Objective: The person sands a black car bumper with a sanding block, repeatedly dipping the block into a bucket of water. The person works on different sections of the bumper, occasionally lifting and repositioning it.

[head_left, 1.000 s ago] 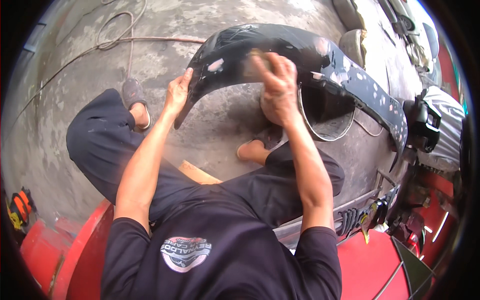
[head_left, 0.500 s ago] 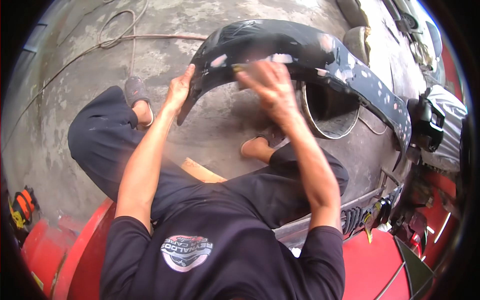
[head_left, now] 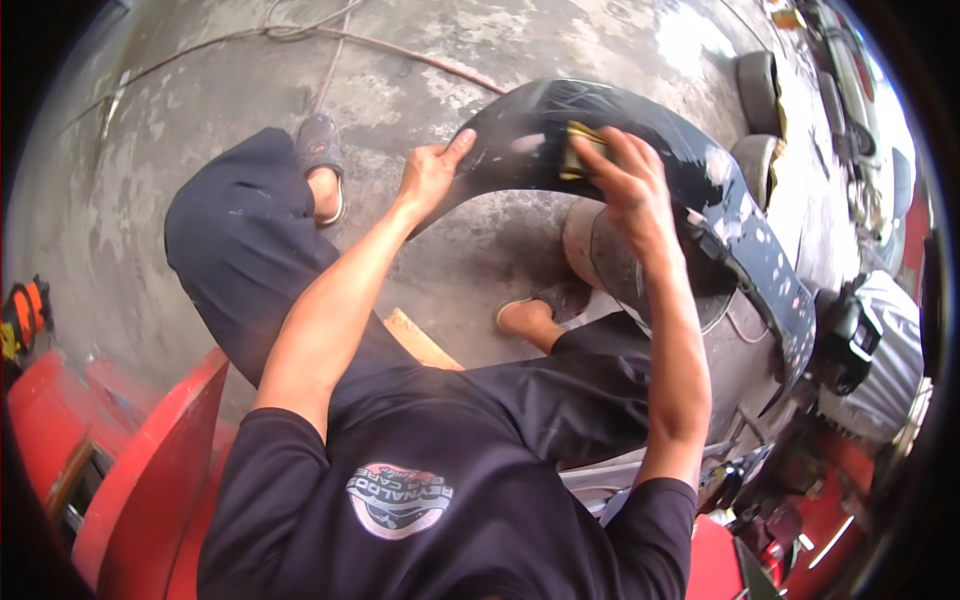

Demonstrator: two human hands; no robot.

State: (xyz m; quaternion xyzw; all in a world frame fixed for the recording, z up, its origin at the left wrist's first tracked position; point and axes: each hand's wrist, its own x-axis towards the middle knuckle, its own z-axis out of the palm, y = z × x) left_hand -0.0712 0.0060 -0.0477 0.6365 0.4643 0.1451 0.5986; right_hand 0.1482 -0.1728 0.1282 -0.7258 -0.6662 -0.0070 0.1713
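A curved black car fender (head_left: 510, 165) with pale filler-like patches arches across the space in front of me, its right part running down to the right. My left hand (head_left: 430, 180) grips the fender's left end, thumb on top and fingers around the edge. A folded yellowish sheet of sandpaper (head_left: 574, 155) is in my right hand (head_left: 637, 188), pressed against the fender's upper face near the middle. Below the fender's arch stands a round, bucket-like container (head_left: 600, 250), partly hidden by my right forearm.
A hose (head_left: 440, 66) trails over the stained concrete floor. Tires (head_left: 758, 92) stand at the far right. Red panels (head_left: 160, 450) lie at lower left, near an orange and black tool (head_left: 28, 312). A flat tan strip (head_left: 424, 342) lies between my legs.
The view has shifted, so the fender and my hands appear further right and lower. My right hand has moved along the fender, and the sandpaper now shows clearly. My left hand keeps its grip.
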